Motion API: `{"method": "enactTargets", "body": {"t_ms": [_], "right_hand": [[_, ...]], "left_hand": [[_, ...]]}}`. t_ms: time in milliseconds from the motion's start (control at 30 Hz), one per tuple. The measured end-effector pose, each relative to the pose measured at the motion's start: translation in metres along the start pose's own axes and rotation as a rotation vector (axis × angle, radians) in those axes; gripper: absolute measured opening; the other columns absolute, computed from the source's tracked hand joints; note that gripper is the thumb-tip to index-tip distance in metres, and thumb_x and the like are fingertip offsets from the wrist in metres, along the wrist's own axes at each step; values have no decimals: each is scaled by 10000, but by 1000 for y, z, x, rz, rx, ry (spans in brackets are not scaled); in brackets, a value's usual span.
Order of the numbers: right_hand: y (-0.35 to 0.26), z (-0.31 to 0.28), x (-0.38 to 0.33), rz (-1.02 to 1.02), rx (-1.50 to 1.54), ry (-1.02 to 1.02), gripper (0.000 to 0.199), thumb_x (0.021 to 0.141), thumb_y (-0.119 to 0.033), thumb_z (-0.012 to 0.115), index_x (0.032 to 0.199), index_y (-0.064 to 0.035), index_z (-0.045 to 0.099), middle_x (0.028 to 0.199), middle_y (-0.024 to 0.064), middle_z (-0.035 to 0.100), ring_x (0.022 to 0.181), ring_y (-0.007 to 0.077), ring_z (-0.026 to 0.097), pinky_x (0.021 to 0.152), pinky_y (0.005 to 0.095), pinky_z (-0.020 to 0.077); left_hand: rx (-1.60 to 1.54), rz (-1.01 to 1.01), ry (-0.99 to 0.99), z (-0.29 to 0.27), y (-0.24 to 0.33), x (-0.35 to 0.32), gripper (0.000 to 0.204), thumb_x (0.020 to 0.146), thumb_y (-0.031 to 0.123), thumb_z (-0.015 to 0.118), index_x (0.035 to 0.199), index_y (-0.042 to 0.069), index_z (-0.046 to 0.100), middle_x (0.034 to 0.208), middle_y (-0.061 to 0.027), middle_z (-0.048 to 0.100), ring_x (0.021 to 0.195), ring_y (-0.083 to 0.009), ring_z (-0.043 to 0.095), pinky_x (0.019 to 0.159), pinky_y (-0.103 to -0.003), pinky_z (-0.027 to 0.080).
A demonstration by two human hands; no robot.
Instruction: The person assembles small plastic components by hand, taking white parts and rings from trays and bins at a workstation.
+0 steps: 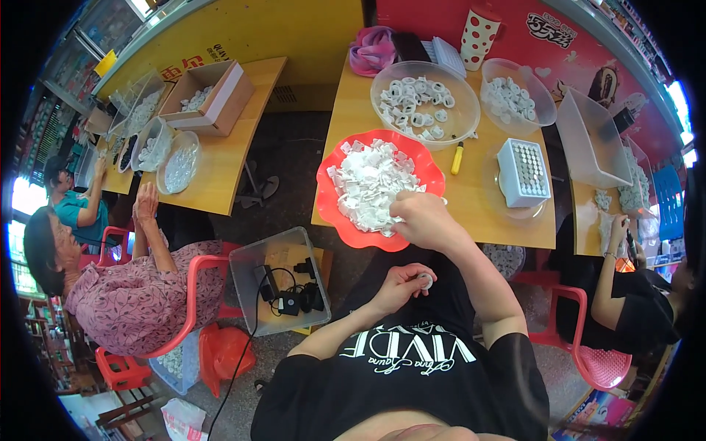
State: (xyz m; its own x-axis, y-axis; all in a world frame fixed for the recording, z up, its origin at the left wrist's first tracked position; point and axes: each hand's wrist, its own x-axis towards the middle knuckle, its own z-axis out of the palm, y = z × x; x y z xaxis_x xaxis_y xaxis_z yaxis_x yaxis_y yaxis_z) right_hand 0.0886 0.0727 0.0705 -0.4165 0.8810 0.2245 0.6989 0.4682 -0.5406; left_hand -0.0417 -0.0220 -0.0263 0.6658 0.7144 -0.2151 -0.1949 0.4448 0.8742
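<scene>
My left hand [399, 289] is held close to my body, its fingers closed on a small round whitish part [424, 280]. My right hand [425, 219] reaches over the near right side of a red scalloped bowl [329, 212]. Its fingers are curled down among a heap of small white plastic pieces [375, 180]; the fingertips are partly hidden, so I cannot make out what they grip. Behind the bowl, a large clear round tub [403, 128] holds white ring-shaped parts [415, 99].
A yellow-handled tool [457, 159], a white box of small cylinders [523, 173] and another clear tub [547, 110] share the table. A dotted tumbler [479, 37] stands at the back. A plastic bin with cables [254, 257] sits at left; people work on both sides.
</scene>
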Motion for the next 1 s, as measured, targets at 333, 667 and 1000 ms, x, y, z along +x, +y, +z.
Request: {"method": "enactTargets", "body": {"t_ms": [333, 667, 1000], "right_hand": [[-5, -4, -9, 3, -44, 110, 35, 746, -47, 589, 751, -24, 563, 758, 148, 567, 725, 350, 584, 616, 453, 444], [58, -11, -120, 174, -713, 317, 66, 693, -52, 575, 730, -39, 522, 777, 98, 499, 736, 274, 523, 653, 367, 397], [63, -10, -144, 359, -44, 677, 157, 721, -10, 705, 863, -20, 639, 905, 124, 615, 922, 278, 579, 764, 351, 447]], "left_hand": [[-126, -45, -16, -14, -5, 3, 193, 910, 117, 603, 1048, -12, 642, 891, -40, 639, 753, -81, 595, 647, -200, 434], [-356, -61, -112, -8, 7, 11, 335, 917, 42, 547, 1244, -28, 554, 1151, -99, 604, 931, -158, 616, 803, -239, 469], [-427, -34, -159, 4, 13, 21, 346, 915, 18, 549, 1258, -27, 536, 1159, -163, 610, 926, -196, 640, 780, -249, 506]]}}
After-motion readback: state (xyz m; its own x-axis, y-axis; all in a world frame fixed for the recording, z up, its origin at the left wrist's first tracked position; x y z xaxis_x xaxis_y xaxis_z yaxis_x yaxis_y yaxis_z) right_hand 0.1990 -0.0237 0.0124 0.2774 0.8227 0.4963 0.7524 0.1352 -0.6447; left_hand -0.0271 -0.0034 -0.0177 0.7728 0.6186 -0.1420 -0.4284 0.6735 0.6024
